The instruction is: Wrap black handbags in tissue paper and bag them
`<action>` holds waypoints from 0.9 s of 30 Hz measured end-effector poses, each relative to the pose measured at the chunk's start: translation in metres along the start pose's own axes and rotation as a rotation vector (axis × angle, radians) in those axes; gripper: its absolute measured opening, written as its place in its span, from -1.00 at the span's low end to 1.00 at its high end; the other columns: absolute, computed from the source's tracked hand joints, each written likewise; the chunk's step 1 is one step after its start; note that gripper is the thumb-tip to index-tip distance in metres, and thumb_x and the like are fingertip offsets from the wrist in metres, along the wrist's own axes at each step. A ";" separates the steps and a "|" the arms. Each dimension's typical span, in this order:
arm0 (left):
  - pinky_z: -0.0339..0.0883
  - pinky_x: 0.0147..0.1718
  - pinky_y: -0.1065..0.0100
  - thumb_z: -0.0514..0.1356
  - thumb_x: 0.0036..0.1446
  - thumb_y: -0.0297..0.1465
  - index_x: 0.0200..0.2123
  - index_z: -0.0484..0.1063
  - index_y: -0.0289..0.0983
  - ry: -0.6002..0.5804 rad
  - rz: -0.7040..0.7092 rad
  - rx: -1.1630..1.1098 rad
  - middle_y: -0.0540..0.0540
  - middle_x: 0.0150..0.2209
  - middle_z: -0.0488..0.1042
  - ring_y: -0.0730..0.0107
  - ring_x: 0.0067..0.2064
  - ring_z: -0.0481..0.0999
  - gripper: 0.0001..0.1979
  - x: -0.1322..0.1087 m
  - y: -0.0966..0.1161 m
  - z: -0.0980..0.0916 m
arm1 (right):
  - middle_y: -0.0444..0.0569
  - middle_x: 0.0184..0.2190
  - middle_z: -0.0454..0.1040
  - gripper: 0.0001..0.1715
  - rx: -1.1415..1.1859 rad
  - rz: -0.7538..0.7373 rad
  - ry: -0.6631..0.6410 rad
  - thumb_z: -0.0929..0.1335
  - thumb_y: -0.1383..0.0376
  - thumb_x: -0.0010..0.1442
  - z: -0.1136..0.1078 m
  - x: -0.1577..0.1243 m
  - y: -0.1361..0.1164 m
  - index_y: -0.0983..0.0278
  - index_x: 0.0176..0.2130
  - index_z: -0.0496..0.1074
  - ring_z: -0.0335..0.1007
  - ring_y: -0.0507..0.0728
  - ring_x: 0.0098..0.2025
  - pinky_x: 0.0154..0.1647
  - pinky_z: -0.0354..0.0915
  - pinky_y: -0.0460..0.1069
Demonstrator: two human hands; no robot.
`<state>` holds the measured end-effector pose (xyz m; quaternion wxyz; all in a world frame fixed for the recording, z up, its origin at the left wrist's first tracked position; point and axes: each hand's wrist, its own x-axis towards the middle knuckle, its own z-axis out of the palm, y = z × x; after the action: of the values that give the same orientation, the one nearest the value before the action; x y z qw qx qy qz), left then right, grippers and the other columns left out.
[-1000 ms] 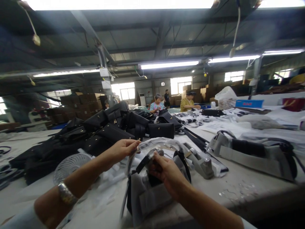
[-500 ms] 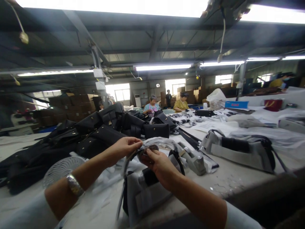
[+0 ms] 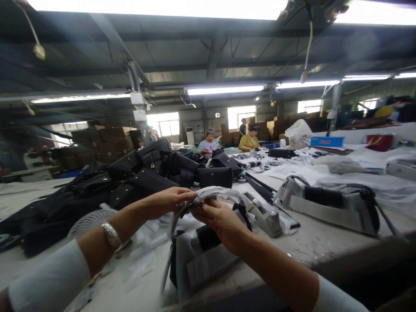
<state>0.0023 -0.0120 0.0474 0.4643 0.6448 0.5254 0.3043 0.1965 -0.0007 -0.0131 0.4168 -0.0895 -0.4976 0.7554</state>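
In front of me on the table stands a handbag [image 3: 211, 264], black with pale grey wrapping over it. Its arched handle [image 3: 224, 191] is covered in clear plastic film. My left hand [image 3: 177, 198] pinches the left side of this handle between thumb and fingers. Just right of it, under the arch, my right hand [image 3: 221, 219] is closed on a small round brownish thing [image 3: 212, 199], mostly hidden by the fingers. The fingertips of both hands nearly meet. Beside the handle, to the right, is a grey tape dispenser [image 3: 271, 223].
A heap of black bags [image 3: 139, 184] fills the left and back. Another wrapped bag [image 3: 325, 203] stands at right, near the table edge. A white fan grille [image 3: 89, 221] lies beyond my left forearm. Two people [image 3: 208, 145] sit across the table. White sheets [image 3: 338, 173] cover the back right.
My right hand has turned, so its fingers now cover most of the round thing. My left forearm has shifted slightly right. The bag stays in place.
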 end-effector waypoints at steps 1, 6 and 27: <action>0.23 -0.29 0.35 0.29 0.06 0.05 -0.11 0.50 -0.32 -0.011 0.005 0.000 -0.11 -0.27 0.50 0.28 -0.27 0.41 -0.44 0.000 0.000 0.000 | 0.01 -0.05 0.54 -0.61 -0.003 0.004 0.004 0.45 0.27 0.10 0.001 0.000 0.000 0.29 -0.05 0.50 0.48 0.12 -0.06 0.15 0.26 0.08; 0.23 -0.26 0.36 0.27 0.07 0.07 -0.16 0.52 -0.33 -0.059 0.045 0.022 -0.10 -0.28 0.50 0.30 -0.28 0.40 -0.44 -0.003 0.004 0.000 | 0.01 -0.06 0.54 -0.57 0.004 0.021 0.050 0.47 0.31 0.01 0.008 -0.004 -0.001 0.29 -0.07 0.50 0.50 0.13 -0.09 0.11 0.30 0.07; 0.31 -0.08 0.31 0.28 0.05 0.07 -0.04 0.53 -0.23 0.042 0.083 0.039 -0.07 -0.23 0.58 0.15 -0.11 0.50 -0.43 -0.008 0.009 0.019 | -0.07 -0.39 0.47 -0.35 -0.010 0.014 0.264 0.56 -0.09 -0.12 -0.005 0.009 -0.002 0.41 -0.27 0.55 0.34 -0.06 -0.52 -0.27 0.46 -0.02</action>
<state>0.0206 -0.0254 0.0496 0.4275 0.6683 0.5139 0.3264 0.1944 0.0095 -0.0117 0.4727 -0.1936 -0.4416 0.7376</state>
